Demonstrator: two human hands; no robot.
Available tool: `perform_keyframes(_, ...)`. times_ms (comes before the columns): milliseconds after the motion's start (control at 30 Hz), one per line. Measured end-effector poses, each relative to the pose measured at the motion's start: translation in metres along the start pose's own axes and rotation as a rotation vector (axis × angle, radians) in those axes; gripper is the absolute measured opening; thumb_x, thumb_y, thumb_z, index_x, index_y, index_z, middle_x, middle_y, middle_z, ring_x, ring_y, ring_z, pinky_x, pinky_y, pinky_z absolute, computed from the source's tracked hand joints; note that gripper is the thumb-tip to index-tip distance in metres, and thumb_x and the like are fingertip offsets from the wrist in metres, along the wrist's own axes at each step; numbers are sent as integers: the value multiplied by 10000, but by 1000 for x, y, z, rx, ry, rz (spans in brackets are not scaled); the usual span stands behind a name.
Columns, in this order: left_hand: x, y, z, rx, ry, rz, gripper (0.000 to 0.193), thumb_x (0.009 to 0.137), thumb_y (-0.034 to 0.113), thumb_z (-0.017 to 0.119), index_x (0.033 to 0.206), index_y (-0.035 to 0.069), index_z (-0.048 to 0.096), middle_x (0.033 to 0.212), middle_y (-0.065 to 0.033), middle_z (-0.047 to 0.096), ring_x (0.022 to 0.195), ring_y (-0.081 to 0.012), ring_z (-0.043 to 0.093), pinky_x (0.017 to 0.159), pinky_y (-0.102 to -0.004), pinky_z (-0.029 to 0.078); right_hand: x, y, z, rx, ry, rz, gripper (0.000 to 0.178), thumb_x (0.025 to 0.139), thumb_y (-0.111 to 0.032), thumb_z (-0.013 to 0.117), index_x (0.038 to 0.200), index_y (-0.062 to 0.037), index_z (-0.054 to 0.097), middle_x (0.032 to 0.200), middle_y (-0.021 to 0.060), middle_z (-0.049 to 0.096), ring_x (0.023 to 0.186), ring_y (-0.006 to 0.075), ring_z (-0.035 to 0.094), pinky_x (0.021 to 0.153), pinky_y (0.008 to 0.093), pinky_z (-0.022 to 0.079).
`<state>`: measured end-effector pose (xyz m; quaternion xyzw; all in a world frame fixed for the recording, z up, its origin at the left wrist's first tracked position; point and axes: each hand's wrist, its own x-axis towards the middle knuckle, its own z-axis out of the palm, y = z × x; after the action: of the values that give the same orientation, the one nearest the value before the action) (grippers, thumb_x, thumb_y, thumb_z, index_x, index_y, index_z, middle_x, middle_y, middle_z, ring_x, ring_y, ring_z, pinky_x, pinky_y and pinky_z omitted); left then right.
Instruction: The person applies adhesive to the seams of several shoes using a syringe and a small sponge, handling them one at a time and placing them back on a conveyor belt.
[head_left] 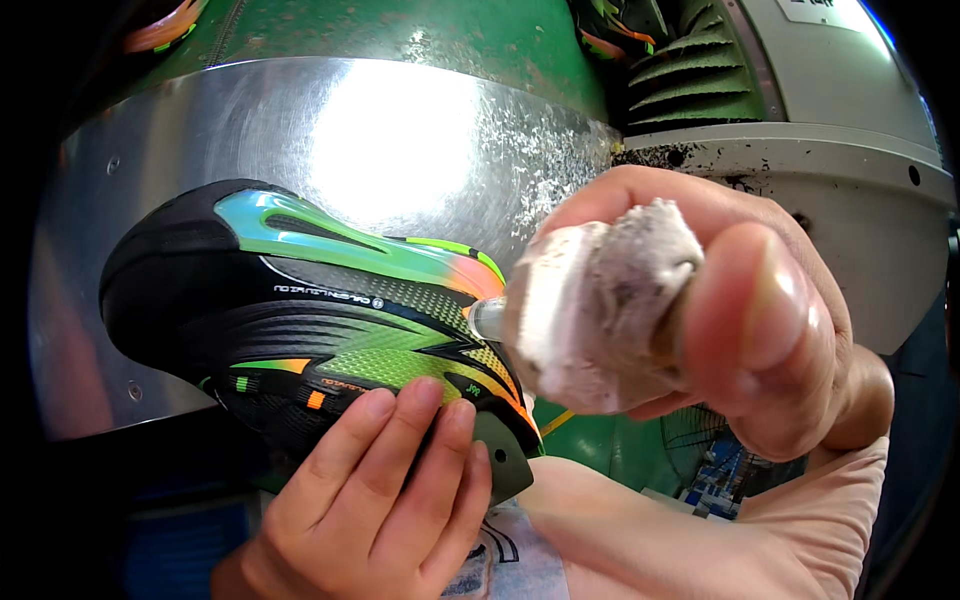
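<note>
A sports shoe (300, 290), black with green, orange and blue parts, lies on its side over the metal ledge, toe to the left. My left hand (390, 490) grips it near the collar, fingers laid together on the upper and thumb out of sight. In front of the heel, my right hand (775, 300) is closed round a grimy whitish tool (610, 310), lumpy and wrapped-looking. Its short, clear narrow tip (487, 318) points left at the shoe's heel side and appears to touch it. What lies inside the wrapping is hidden.
A shiny metal ledge (220, 130) runs before a green belt (480, 30). Other shoes sit at the top left (165, 25) and top right (615, 30). Dark hanging flaps (690, 75) and a grey machine housing (850, 80) stand at the far right.
</note>
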<state>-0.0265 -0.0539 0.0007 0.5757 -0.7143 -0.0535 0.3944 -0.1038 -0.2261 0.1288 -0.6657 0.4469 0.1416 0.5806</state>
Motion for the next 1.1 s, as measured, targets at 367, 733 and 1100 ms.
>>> perform_keyframes(367,7,9,-7,131,-182,-93,185,759,69,645,936,121,623,1034,-105,643,988,-334,629,869,-456,506,-12,131,-41,439,-251,-373,732,855,-590,534,1173,67,476,1032,127,605,908,156,590,780,283,478)
perform_keyframes(733,47,1,-9,205,-231,-171,173,718,102,643,890,121,645,983,-115,662,929,-344,645,819,-506,526,13,204,-35,914,-297,-551,771,817,-596,565,1151,94,487,986,121,620,824,144,607,724,275,498)
perform_keyframes(1100,140,-32,-25,369,-665,-167,681,727,323,693,1230,-100,514,1045,-242,631,883,-332,641,784,-353,480,33,212,-26,1295,-217,-539,710,826,-559,577,1153,50,411,780,65,526,584,48,393,486,207,293)
